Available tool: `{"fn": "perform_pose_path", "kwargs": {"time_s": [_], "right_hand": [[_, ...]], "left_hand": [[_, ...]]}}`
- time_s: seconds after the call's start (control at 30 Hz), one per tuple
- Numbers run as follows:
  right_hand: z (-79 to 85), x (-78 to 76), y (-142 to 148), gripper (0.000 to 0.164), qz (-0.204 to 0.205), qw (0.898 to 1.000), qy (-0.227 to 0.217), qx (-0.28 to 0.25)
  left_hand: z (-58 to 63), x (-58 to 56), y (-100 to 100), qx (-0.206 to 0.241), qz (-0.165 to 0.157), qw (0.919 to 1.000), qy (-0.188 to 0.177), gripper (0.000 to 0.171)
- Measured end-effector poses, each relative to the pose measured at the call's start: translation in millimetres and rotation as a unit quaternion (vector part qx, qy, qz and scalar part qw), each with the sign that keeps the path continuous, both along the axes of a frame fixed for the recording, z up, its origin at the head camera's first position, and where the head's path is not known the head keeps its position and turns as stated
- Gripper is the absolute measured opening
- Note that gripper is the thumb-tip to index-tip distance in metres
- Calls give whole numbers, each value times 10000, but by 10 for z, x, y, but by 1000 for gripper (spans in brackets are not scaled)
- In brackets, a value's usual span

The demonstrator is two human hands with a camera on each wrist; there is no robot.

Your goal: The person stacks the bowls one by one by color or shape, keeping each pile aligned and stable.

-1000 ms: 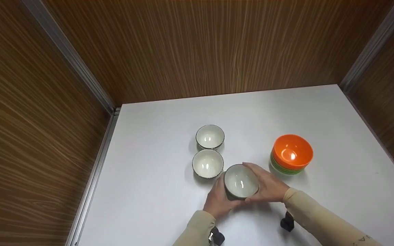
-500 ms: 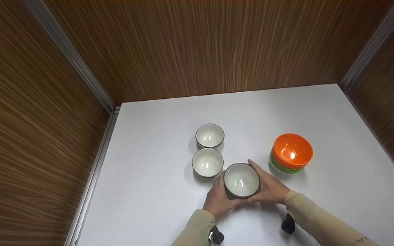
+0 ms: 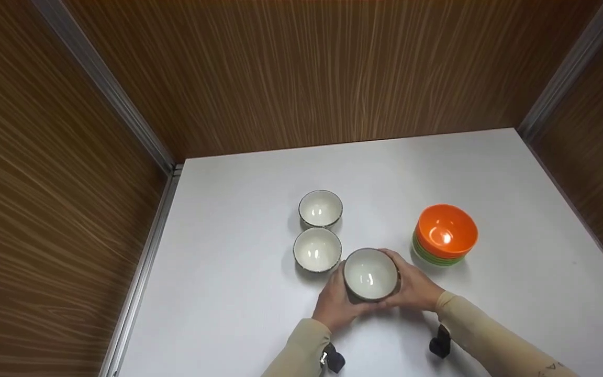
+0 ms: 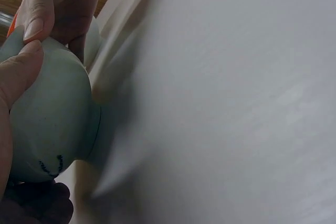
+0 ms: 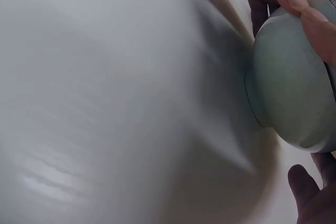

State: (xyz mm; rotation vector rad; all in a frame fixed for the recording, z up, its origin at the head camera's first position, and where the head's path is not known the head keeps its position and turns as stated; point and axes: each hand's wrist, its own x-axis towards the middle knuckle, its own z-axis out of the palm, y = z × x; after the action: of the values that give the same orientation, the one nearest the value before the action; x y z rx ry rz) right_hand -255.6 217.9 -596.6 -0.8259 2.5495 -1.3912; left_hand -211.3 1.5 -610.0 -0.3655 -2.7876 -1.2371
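Both hands hold one pale ceramic bowl [image 3: 370, 273] with a dark rim, its mouth up, close over the white table. My left hand [image 3: 337, 303] grips its left side, and my right hand [image 3: 411, 285] grips the right. The two thumbs come together near the rim on the side towards me. In the left wrist view the left thumb [image 4: 21, 72] presses the bowl's wall [image 4: 52, 103], with the other fingers below. From the right wrist, the bowl's foot [image 5: 255, 98] shows just above its shadow. A matching bowl [image 3: 317, 250] stands left of the held one, and another [image 3: 321, 208] right behind that.
To the right, an orange bowl [image 3: 447, 230] tops a stack with green bowls [image 3: 437, 258] under it. Wood-grain panels [image 3: 354, 73] wall the white table [image 3: 228, 220] at the back and both sides. A black device [image 3: 440, 343] hangs under each wrist.
The bowl has shifted very slightly away from me and to the right, still between both hands. My right fingers lifted off its far side, then closed back onto it. The other bowls stayed put.
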Motion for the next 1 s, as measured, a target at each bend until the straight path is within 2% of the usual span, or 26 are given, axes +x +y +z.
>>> {"fn": "perform_pose_path", "kwargs": {"time_s": [0.2,0.33,0.53,0.67,0.8,1.0], "right_hand": [[-4,5,27,114,-53,9998,-139,-128],[16,9,35,114,-147,9997,-156,-81],[190,84,-31,109,-66,9989,-87,-456],[261,118,-54,108,-213,9980,-23,-589],[129,62,-33,110,-421,9975,96,-553],[45,32,-41,112,-839,9942,-142,-664]], "left_hand": [[-27,-28,19,-33,-23,10000,56,118],[-25,-35,22,-49,6,9999,-123,122],[-27,-2,28,-47,137,9994,-303,122],[-41,15,44,-84,155,9992,-353,116],[-39,24,73,-86,172,9993,-312,105],[-61,-15,126,-203,314,9991,-212,94]]}}
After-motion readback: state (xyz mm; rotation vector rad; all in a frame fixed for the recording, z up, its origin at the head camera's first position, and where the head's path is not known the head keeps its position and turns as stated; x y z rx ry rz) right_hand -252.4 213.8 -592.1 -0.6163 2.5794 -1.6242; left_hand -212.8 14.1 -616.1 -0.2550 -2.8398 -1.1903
